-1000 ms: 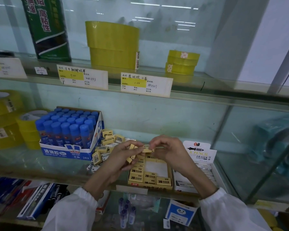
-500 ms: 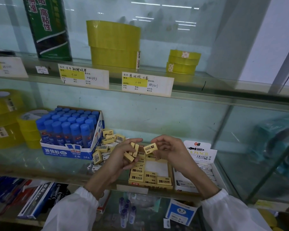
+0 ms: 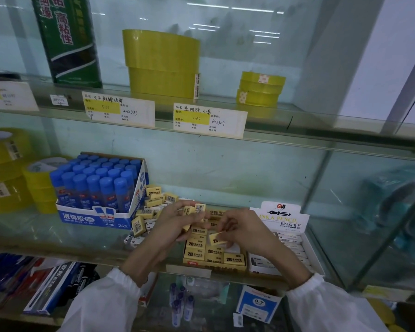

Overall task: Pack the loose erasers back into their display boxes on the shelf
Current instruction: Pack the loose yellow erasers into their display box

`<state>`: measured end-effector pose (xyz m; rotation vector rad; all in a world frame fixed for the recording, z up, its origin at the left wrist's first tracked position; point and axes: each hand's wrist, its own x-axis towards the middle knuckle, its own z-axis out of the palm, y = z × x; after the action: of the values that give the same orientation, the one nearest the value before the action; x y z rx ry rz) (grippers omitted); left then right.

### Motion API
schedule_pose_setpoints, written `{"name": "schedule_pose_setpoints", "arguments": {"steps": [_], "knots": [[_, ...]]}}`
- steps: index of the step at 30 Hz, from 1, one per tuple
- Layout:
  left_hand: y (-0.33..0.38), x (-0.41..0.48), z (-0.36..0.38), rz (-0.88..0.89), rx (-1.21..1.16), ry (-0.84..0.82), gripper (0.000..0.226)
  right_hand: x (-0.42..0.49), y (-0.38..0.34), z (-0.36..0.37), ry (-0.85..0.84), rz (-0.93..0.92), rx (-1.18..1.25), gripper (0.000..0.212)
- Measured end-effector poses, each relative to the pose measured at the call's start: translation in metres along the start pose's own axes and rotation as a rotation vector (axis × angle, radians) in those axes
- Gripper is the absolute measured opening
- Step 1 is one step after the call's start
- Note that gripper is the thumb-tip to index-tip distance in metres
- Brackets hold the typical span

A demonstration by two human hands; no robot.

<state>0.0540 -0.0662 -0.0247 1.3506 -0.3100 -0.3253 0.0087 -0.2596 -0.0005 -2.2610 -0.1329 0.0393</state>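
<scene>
A yellow display box [image 3: 228,267] of 2B erasers sits at the front of the glass shelf [image 3: 58,238], partly filled. My left hand [image 3: 173,226] grips a small bunch of yellow erasers [image 3: 197,209] just above the box's far left corner. My right hand [image 3: 244,232] pinches one yellow eraser [image 3: 216,238] and holds it low over the box's open middle. A heap of loose yellow erasers [image 3: 153,204] lies left of the box, beside the glue box. A white eraser display box [image 3: 295,250] stands to the right.
A blue box of glue sticks [image 3: 98,195] stands left of the heap. Yellow tape rolls [image 3: 7,171] fill the far left. The upper shelf carries price labels [image 3: 209,119] and more tape [image 3: 163,65]. Pens and lead boxes [image 3: 256,303] lie on the shelf below.
My right hand took one eraser from the bunch and brought it down toward the open gap in the yellow box. My left hand stayed in place with its erasers.
</scene>
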Motion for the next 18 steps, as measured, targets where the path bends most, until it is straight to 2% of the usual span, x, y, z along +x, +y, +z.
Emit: {"name": "schedule_pose_setpoints", "arguments": {"steps": [5, 10, 14, 18], "knots": [[0.002, -0.002, -0.001, 0.006, -0.039, -0.021, 0.031, -0.002, -0.003, 0.004, 0.045, 0.054, -0.014, 0.003], [-0.003, 0.003, -0.003, 0.013, -0.046, -0.034, 0.040, 0.000, -0.005, 0.007, 0.004, 0.080, -0.148, 0.006], [-0.008, 0.007, -0.004, 0.007, -0.026, 0.025, 0.031, 0.004, -0.006, 0.009, -0.003, 0.035, -0.136, 0.015], [-0.009, 0.010, -0.006, -0.006, -0.044, 0.032, 0.027, 0.010, -0.009, 0.008, 0.058, 0.041, -0.311, 0.015]]}}
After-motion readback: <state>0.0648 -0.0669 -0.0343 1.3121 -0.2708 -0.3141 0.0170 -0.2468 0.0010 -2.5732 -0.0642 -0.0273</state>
